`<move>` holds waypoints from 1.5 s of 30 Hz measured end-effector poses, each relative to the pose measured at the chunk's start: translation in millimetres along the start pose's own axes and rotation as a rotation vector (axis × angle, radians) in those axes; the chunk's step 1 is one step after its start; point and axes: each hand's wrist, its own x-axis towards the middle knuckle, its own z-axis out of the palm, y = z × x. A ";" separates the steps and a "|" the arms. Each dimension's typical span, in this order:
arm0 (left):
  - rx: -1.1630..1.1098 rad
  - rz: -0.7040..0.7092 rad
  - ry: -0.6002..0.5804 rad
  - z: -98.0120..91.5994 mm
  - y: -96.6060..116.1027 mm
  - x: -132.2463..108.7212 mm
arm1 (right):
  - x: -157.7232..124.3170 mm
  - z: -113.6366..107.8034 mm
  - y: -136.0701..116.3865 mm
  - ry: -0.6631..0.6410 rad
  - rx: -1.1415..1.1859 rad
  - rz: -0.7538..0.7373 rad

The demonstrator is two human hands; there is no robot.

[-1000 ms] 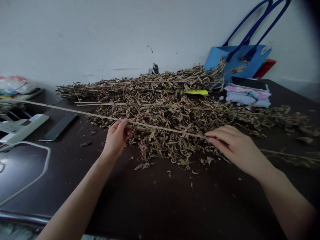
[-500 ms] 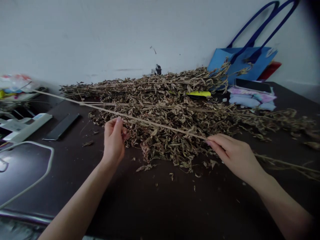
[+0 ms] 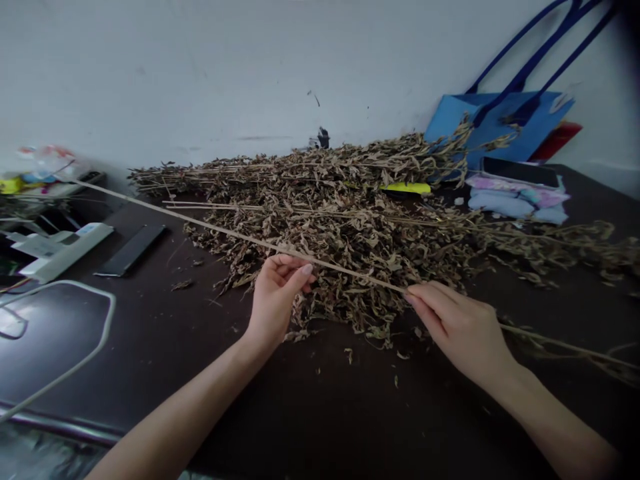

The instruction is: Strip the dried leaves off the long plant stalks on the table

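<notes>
The left hand (image 3: 275,293) and right hand (image 3: 457,327) are both pinching a bare stalk (image 3: 200,224) slanting from ten o'clock to four over the leaf pile (image 3: 350,220) — so thin, it is risking snapping under any uneven pull.

A makeshift workroom: dried leafy stalks (image 3: 350,220) lie heaped on a dark bench (image 3: 310,413) against a bare white wall (image 3: 200,73), a blue bag (image 3: 495,120) and power strip (image 3: 60,247) at the edges.
</notes>
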 end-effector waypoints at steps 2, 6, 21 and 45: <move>-0.045 -0.026 0.011 -0.5 -2.1 2.6 | -0.2 1.4 -2.3 0.001 0.003 -0.009; -0.033 0.026 0.031 0.1 -6.1 4.5 | 0.1 2.4 -5.9 -0.006 0.017 -0.014; 0.236 0.217 -0.093 -8.0 -4.2 11.1 | 1.0 -1.1 -5.8 0.025 0.035 -0.029; 0.352 0.150 -0.268 5.4 -11.6 -1.1 | 2.8 -2.7 -16.3 0.026 0.040 -0.067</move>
